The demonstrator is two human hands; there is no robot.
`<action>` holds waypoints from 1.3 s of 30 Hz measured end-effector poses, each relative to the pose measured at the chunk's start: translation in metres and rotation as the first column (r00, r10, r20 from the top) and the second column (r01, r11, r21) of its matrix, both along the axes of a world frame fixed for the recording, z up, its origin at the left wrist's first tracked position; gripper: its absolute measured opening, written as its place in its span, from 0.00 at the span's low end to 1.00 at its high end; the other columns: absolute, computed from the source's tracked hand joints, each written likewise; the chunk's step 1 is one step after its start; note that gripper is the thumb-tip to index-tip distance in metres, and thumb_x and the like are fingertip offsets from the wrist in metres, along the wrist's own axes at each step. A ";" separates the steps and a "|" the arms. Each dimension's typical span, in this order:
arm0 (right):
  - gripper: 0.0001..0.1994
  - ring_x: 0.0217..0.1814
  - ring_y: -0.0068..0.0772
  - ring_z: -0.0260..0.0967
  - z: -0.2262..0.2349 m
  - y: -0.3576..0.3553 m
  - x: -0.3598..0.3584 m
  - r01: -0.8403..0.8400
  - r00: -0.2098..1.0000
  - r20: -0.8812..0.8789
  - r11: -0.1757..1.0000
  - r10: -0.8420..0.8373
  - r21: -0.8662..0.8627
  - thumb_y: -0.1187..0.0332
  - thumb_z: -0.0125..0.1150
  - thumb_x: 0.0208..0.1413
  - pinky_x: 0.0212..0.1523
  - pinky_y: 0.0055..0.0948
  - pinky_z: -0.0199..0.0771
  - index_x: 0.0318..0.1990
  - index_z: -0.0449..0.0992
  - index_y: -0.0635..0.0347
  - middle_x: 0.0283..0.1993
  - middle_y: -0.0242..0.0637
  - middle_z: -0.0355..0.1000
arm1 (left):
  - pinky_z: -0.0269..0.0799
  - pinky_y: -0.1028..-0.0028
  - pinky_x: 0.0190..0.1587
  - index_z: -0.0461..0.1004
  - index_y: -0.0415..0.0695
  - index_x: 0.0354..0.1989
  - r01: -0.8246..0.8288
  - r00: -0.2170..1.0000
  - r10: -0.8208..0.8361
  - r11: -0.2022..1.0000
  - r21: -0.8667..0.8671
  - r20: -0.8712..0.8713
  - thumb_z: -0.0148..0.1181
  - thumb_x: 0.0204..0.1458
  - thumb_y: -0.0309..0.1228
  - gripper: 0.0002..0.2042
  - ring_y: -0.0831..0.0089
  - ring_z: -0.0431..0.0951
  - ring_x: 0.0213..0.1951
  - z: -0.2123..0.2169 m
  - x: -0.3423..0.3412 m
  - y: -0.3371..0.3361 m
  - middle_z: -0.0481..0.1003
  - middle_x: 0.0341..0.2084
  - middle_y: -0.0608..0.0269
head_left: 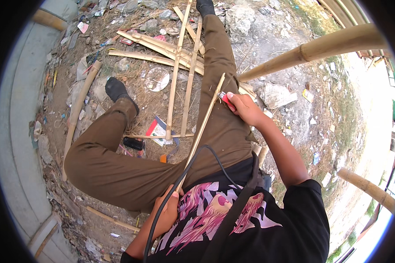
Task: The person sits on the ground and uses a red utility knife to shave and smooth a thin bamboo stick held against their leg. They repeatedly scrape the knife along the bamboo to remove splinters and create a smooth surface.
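A long, narrow bamboo strip (202,127) slants across my lap, from my waist up to beside my right thigh. My left hand (166,212) is closed around its near end, close to my shirt. Toward the far end, my right hand (246,108) grips a small red tool (226,100) with a silver metal end. That metal end meets the strip's edge, where a thin pale sliver shows. The tool's exact kind is too small to tell. A black cable (180,175) loops over the strip near my left hand.
Split bamboo slats (176,79) lie crossed on littered ground between my legs. A thick bamboo pole (311,50) slants in at upper right, and another pole (368,190) stands farther right. A grey wall (24,131) borders the left. A bamboo length (81,96) lies near it.
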State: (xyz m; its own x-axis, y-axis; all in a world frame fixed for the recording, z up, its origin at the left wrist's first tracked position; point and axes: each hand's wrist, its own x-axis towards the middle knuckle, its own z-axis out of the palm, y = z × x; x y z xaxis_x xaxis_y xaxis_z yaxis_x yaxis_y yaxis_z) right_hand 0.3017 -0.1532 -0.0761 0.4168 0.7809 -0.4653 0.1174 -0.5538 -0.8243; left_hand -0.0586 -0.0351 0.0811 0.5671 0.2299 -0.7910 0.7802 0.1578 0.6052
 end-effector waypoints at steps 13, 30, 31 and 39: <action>0.30 0.45 0.70 0.74 0.006 0.023 -0.005 -0.009 0.969 0.246 0.996 0.032 -0.094 0.48 0.39 0.76 0.49 0.51 0.72 0.42 0.79 0.70 0.39 0.66 0.77 | 0.66 0.69 0.40 0.70 0.39 0.43 0.010 1.000 -0.010 1.000 0.018 -0.007 0.39 0.73 0.38 0.16 0.74 0.65 0.32 -0.005 -0.004 0.000 0.69 0.26 0.59; 0.29 0.14 0.19 0.43 0.029 0.012 0.016 -0.025 0.942 -0.335 0.986 -0.033 -0.167 0.44 0.42 0.70 0.17 0.27 0.40 0.19 0.62 0.52 0.14 0.23 0.51 | 0.65 0.70 0.39 0.72 0.39 0.45 -0.026 0.999 0.026 0.999 -0.025 0.022 0.41 0.72 0.35 0.14 0.77 0.65 0.32 -0.002 -0.003 0.003 0.68 0.26 0.64; 0.29 0.14 0.19 0.43 0.030 0.012 0.017 -0.018 0.926 -0.374 0.988 -0.041 -0.152 0.44 0.41 0.70 0.17 0.27 0.39 0.19 0.61 0.52 0.14 0.23 0.51 | 0.65 0.71 0.39 0.72 0.39 0.45 -0.019 1.000 0.020 0.999 -0.034 0.023 0.41 0.71 0.35 0.14 0.77 0.65 0.32 0.000 -0.001 0.004 0.68 0.26 0.64; 0.30 0.13 0.22 0.46 0.023 -0.020 0.009 0.333 0.798 -0.577 0.926 -0.175 0.179 0.43 0.39 0.70 0.16 0.25 0.47 0.18 0.61 0.54 0.12 0.28 0.52 | 0.63 0.71 0.37 0.72 0.40 0.45 0.024 0.990 -0.037 0.995 0.097 0.134 0.43 0.71 0.35 0.13 0.79 0.62 0.30 0.001 0.013 0.005 0.65 0.23 0.67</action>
State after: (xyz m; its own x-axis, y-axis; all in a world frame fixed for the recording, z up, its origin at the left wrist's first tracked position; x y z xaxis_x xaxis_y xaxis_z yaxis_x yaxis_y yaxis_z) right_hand 0.3103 -0.1728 -0.0532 0.3586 0.8056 -0.4716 -0.5048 -0.2576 -0.8239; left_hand -0.0452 -0.0301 0.0817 0.6754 0.2812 -0.6817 0.6936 0.0716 0.7168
